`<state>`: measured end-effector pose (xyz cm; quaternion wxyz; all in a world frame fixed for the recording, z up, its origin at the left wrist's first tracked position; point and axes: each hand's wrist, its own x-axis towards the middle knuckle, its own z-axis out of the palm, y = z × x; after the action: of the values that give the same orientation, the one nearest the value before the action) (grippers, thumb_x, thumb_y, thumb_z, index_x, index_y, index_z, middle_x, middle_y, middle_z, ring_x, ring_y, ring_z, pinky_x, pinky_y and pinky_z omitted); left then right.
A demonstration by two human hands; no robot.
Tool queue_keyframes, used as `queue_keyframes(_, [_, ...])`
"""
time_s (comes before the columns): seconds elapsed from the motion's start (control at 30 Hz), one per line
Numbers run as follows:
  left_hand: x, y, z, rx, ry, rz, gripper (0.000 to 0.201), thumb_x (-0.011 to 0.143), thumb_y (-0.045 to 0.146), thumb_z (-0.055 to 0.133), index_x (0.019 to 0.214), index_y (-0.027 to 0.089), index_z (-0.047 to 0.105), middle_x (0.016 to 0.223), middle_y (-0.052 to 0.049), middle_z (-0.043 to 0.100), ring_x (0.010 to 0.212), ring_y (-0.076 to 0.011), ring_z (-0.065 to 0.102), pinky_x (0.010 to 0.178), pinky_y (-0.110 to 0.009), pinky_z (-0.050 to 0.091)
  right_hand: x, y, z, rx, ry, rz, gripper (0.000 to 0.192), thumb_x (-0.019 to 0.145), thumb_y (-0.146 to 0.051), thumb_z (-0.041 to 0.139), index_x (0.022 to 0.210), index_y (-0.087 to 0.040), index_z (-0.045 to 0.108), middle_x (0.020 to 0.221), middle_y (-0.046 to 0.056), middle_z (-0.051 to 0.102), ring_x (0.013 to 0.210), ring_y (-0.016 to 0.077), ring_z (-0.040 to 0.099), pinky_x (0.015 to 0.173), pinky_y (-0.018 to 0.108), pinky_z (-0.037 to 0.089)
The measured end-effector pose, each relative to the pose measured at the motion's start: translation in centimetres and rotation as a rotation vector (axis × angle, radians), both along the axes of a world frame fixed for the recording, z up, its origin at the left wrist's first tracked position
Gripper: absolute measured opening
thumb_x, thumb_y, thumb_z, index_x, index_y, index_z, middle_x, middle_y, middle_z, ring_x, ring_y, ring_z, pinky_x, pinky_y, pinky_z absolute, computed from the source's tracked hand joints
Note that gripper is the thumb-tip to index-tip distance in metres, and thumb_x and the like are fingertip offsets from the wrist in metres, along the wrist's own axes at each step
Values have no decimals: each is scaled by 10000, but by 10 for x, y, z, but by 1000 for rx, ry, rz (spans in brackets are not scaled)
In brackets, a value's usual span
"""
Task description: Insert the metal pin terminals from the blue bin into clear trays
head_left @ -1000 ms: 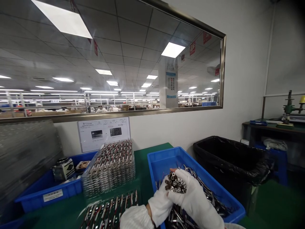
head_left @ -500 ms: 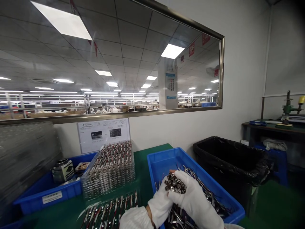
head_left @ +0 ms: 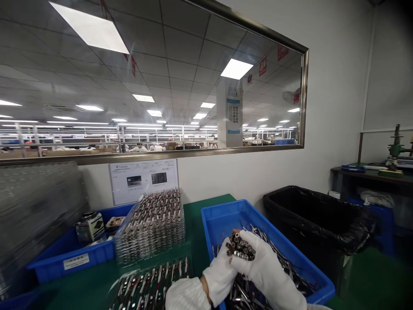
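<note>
Green bench (head_left: 193, 211): both gloved hands' fingers (head_left: 258, 254) closed around metal tube bundle (head_left: 240, 248).

On the desk (head_left: 193, 211), a stack of trays (head_left: 150, 226) stood left of a bin (head_left: 219, 215) holding metal parts (head_left: 284, 267). A waste bin (head_left: 316, 215) stood right of it.

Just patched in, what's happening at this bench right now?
A person in white gloves holds a bundle of small metal tubes upright, open ends up, with the left hand and right hand both wrapped around it. The hands are above a blue bin holding more of these wired parts. To the left stands a stack of clear trays filled with the same parts, with another filled tray in front of it. A black lined waste bin sits to the right.
</note>
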<state>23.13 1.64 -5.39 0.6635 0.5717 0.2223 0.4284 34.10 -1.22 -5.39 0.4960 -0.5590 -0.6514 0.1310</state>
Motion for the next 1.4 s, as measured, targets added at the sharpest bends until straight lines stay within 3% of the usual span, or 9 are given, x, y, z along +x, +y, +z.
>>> queue_keyframes(0.27, [3, 10, -21, -8, -22, -17, 427, 696, 247, 535, 1109, 252, 428, 1081, -54, 508, 985, -199, 455, 872, -335, 325, 4, 4, -3, -30, 7, -15, 485, 566, -312, 591, 1030, -189, 523, 1070, 65, 511, 1016, 218, 440, 902, 325, 322])
queue_keyframes(0.53, [2, 7, -15, 31, -19, 26, 466, 623, 273, 609, 1068, 259, 472, 1047, -56, 529, 1002, -221, 440, 933, -376, 246, 6, 6, -6, 4, 27, 31, 497, 548, -322, 613, 1023, -200, 534, 1072, 63, 504, 1018, 241, 435, 895, 342, 330])
queue_keyframes(0.63, [4, 15, -26, 95, -119, -15, 409, 643, 311, 582, 1038, 252, 496, 1059, -53, 523, 998, -216, 443, 921, -379, 267, 5, 3, -2, 52, 45, 75, 464, 544, -282, 628, 998, -229, 550, 1037, 47, 523, 980, 221, 466, 870, 315, 363])
queue_keyframes(0.77, [5, 29, -48, 146, -161, 55, 348, 640, 306, 586, 979, 248, 535, 1051, -34, 528, 1013, -203, 431, 932, -349, 252, 3, 0, 3, 111, 51, 104, 467, 527, -249, 651, 984, -223, 558, 1022, 49, 532, 969, 211, 473, 868, 298, 367])
queue_keyframes(0.83, [7, 32, -51, 106, -194, 79, 347, 632, 349, 581, 958, 235, 549, 1024, -39, 544, 990, -207, 448, 914, -351, 273, 2, -2, 5, 124, 77, 136, 464, 527, -241, 654, 980, -210, 558, 1027, 55, 528, 967, 206, 476, 866, 291, 369])
queue_keyframes(0.97, [13, 27, -37, 70, -204, 125, 339, 610, 437, 558, 819, 173, 602, 883, -57, 591, 880, -207, 500, 822, -336, 354, 2, -6, 11, 122, 119, 186, 436, 514, -191, 649, 944, -201, 576, 1028, 52, 529, 952, 206, 490, 835, 280, 393])
queue_keyframes(1.13, [19, 23, -16, 101, -120, 111, 223, 629, 347, 560, 653, 127, 583, 683, -44, 596, 695, -170, 524, 685, -296, 399, 3, -9, 16, 105, 84, 214, 353, 523, -192, 629, 874, -211, 600, 1015, 37, 531, 901, 192, 519, 784, 261, 421])
queue_keyframes(1.4, [22, 32, -23, 151, -43, 159, 157, 640, 247, 510, 598, 109, 573, 622, -49, 582, 636, -159, 520, 604, -262, 392, 2, -12, 22, 86, 46, 214, 286, 550, -172, 610, 832, -220, 610, 1017, 44, 523, 900, 186, 514, 820, 286, 389])
